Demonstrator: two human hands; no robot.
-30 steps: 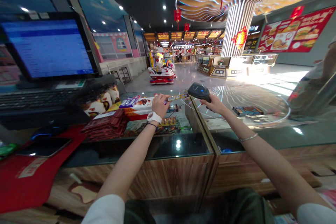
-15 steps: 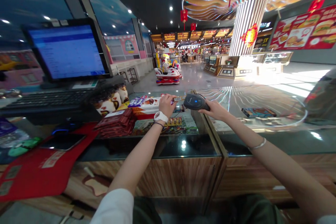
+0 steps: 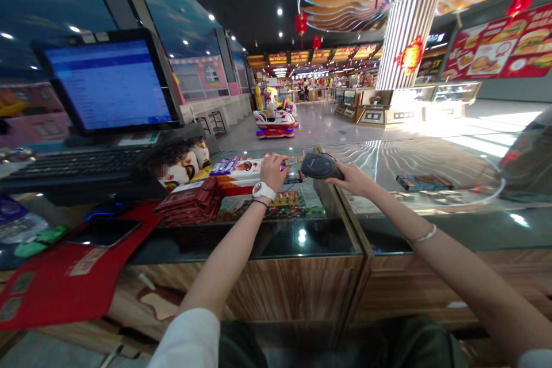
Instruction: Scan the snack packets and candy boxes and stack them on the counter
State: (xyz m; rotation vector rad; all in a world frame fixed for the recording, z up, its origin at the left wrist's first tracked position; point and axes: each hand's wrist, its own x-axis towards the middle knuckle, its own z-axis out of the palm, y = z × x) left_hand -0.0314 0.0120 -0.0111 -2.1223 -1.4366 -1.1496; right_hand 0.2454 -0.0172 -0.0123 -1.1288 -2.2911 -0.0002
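Note:
Over the glass counter [image 3: 302, 241], my right hand [image 3: 351, 178] is closed around the grip of a black barcode scanner [image 3: 319, 165], whose head points left. My left hand [image 3: 272, 171], with a white watch on its wrist, pinches a small flat packet [image 3: 292, 161] and holds it up right in front of the scanner head. The packet and the scanner nearly touch. Under my left hand sits a box of snack bars [image 3: 239, 169].
A till screen [image 3: 107, 83] and keyboard [image 3: 77, 164] stand at the left, with snack bags [image 3: 183, 164], dark red packets [image 3: 192, 201] and a phone [image 3: 101, 233] on a red cloth. A boxed item [image 3: 425, 183] lies on the right glass. The mall hall opens beyond.
My right hand has lowered the scanner and brought it left, close to the packet in my left hand. The view has shifted a little rightward.

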